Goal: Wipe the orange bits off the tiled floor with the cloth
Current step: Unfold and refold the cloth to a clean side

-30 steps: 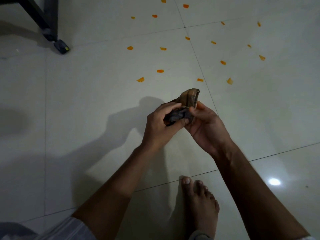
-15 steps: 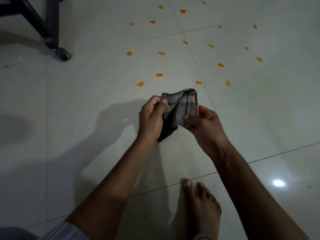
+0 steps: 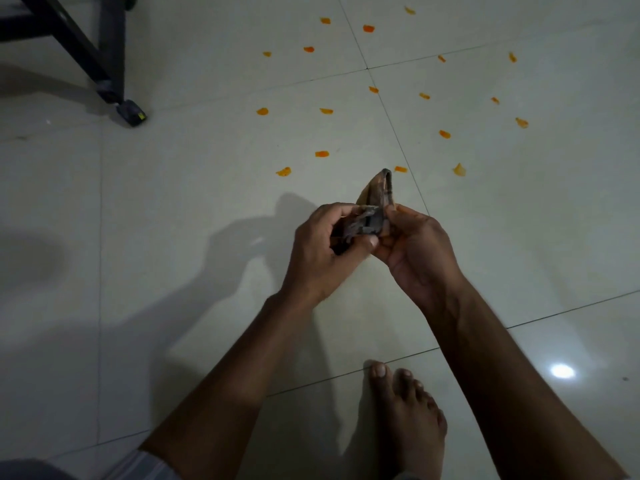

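cloth: bunched-up checked cloth (image 3: 375, 202), held up off the tiled floor (image 3: 173, 202), one folded corner poking up and away from the person

left grip: left hand (image 3: 322, 251) has its fingers curled round the near end of the cloth

right grip: right hand (image 3: 415, 247) pinches the other side, thumb on top, so both hands are on it and neither is free

orange bits: orange bits (image 3: 322, 154) all lie beyond the cloth, scattered both ways across a grout line, none between the cloth and the bare foot (image 3: 405, 420)

nearest: one bit sits just past the cloth's raised corner, a touch to the right-hand side

my guess: wiping hasn't started; the cloth has to go down and forward, and the right hand looks slightly nearer the spread
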